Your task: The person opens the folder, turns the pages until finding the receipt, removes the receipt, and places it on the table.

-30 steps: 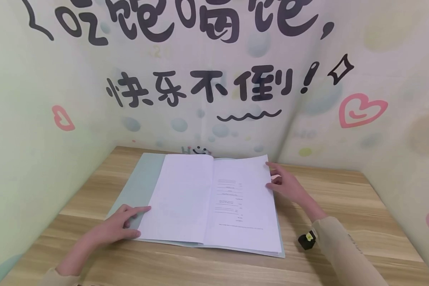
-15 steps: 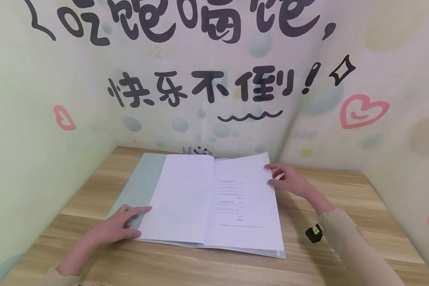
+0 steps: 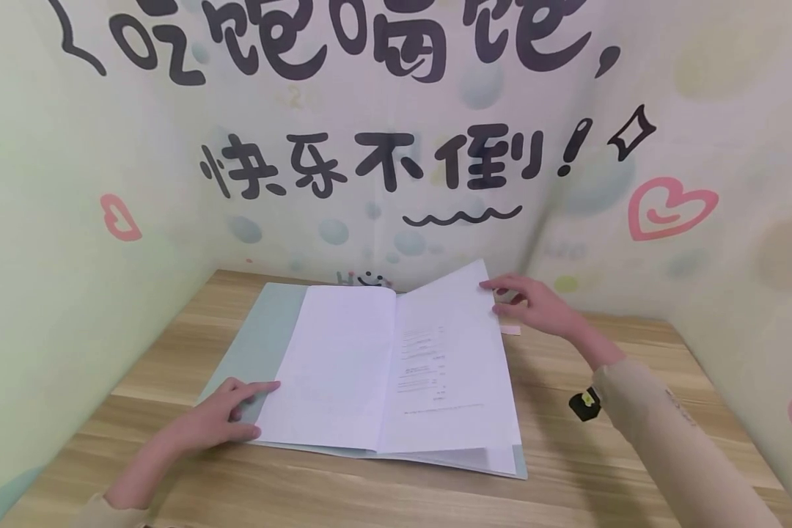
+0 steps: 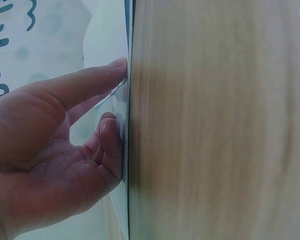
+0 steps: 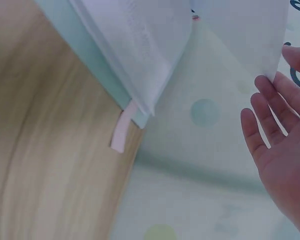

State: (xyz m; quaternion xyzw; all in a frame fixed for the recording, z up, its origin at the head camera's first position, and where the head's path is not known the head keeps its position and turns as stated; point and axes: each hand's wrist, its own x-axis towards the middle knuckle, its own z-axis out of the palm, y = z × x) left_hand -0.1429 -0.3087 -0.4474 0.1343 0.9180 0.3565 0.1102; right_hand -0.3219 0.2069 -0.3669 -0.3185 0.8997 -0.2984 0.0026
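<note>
An open notebook with a pale blue-green cover (image 3: pixel 264 323) lies on the wooden table. Its left page (image 3: pixel 333 359) is blank. My left hand (image 3: pixel 214 418) rests at that page's left edge, index finger and thumb extended onto it, the other fingers bent beneath the palm. My right hand (image 3: pixel 537 304) pinches the upper right edge of a page (image 3: pixel 458 411) with printed lines, holding it raised and slanted. In the right wrist view, the thumb and fingertips meet at this page's edge, above the remaining stack of pages (image 5: pixel 135 50).
A pink ribbon (image 5: pixel 121 131) sticks out past the cover at the notebook's far right. Behind the table (image 3: pixel 600 469) stands a wall (image 3: pixel 343 249) with large black lettering and pink hearts. A black wrist device (image 3: pixel 585 405) hangs by the right sleeve (image 3: pixel 666 433).
My right hand has risen and lifted the printed page, exposing the sheets below at its near right corner. The pink ribbon now shows beside it. My left hand has stayed in place.
</note>
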